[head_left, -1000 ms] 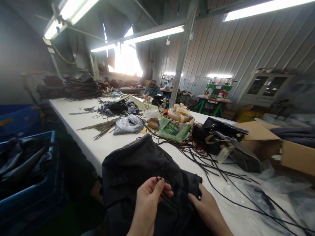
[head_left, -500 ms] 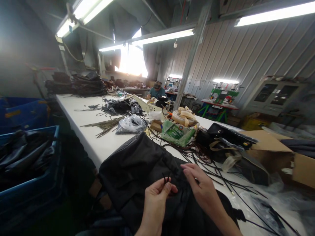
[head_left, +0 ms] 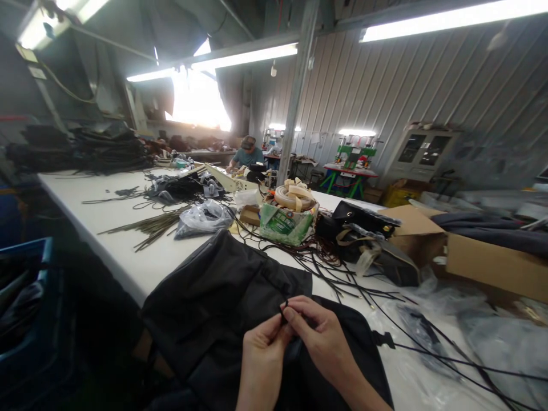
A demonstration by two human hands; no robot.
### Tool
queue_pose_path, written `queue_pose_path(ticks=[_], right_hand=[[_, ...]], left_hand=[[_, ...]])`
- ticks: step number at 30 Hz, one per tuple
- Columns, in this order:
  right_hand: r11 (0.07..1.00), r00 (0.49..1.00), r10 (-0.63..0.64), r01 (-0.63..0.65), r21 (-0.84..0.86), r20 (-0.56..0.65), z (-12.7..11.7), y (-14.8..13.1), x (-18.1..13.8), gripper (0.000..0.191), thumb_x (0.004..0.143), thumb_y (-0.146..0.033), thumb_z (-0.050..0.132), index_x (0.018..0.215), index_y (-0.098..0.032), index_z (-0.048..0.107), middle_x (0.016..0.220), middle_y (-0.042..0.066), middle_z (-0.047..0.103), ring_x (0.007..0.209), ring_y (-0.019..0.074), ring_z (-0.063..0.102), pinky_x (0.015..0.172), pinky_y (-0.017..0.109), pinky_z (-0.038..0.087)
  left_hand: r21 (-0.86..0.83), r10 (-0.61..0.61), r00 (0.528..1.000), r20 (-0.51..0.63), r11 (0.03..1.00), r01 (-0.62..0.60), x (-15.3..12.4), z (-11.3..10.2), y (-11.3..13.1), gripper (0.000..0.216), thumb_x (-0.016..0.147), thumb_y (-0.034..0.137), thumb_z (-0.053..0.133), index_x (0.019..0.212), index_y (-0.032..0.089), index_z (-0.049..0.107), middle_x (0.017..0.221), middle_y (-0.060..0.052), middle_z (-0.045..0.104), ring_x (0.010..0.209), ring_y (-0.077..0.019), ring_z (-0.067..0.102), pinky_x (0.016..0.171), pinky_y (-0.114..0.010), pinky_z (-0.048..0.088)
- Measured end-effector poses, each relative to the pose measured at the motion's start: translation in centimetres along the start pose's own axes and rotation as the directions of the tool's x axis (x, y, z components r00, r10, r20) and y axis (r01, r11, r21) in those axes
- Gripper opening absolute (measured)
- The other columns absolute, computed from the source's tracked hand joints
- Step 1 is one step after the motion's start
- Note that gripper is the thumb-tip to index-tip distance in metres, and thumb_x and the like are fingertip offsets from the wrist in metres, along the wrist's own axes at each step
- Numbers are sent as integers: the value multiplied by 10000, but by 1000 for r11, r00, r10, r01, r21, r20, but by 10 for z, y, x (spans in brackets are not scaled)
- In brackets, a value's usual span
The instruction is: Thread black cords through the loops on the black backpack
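Now that the right hand (head_left: 321,337) has come across to the left hand (head_left: 261,357), both hands are pinching the thin black cord (head_left: 284,303) with closed fingertips, just above the black bag (head_left: 214,291) lying beneath them on the tabletop (head_left: 124,251).

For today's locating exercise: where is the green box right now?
Head view, centre: the green box sits beyond the black bag, between a plastic bag (left) and a handbag (right).

On the bench's (head_left: 111,240) near edge lies the bag (head_left: 214,297), left hand (head_left: 261,359) and right hand (head_left: 323,342) together above it at a cord (head_left: 283,304); a carton (head_left: 282,225) stands behind.
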State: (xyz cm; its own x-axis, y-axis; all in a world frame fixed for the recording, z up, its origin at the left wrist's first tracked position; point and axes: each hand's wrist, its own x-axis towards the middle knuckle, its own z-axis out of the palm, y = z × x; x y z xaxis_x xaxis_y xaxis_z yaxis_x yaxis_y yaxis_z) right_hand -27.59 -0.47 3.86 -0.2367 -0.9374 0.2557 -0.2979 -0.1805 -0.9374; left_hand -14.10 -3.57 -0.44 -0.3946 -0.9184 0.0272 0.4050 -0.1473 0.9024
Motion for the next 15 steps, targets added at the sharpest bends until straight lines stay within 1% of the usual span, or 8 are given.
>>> queue_pose_path(ticks=[2,4,9,11,15], right_hand=[[1000,1000,-7,7,18,-7,0,0,-1,312,1018,-517,771,1039,-230,892,1099,79,788,1012,224,738,842,284,589],[999,1000,-30,30,16,-10,0,-1,-2,292,1015,-504,779,1026,-235,893,1109,83,797,1039,232,745,873,293,596],[997,997,-74,74,10,8,-3,-9,-4,258,1029,-472,769,1020,-246,893,1102,85,808,1037,238,754,919,326,600],[996,996,-85,85,25,12,-4,-13,-6,249,1037,-461,762,1026,-251,895,1104,84,809,1033,237,757,918,329,602],[991,991,-126,128,36,-38,-4,-18,-10,224,1041,-437,763,1038,-260,900,1088,78,810,1032,231,761,925,321,601]], left_hand=[[39,14,1000,8,999,-14,-2,1,5,515,909,548,895,1278,191,853,1111,-110,868,1117,-362,787,1019,-421,650],[71,31,999,16,997,-32,-3,3,9,492,908,560,890,1233,192,873,1059,-98,868,1059,-347,787,989,-410,650],[89,28,999,23,996,-30,-3,3,13,424,907,556,886,1109,184,912,941,-89,850,946,-326,776,897,-389,643],[113,27,999,34,993,-31,-1,1,12,400,911,547,885,1091,191,917,923,-85,843,931,-318,771,877,-379,635],[157,20,995,97,987,-35,5,-2,14,418,898,574,888,1081,200,919,965,-87,854,967,-333,773,891,-381,627]])
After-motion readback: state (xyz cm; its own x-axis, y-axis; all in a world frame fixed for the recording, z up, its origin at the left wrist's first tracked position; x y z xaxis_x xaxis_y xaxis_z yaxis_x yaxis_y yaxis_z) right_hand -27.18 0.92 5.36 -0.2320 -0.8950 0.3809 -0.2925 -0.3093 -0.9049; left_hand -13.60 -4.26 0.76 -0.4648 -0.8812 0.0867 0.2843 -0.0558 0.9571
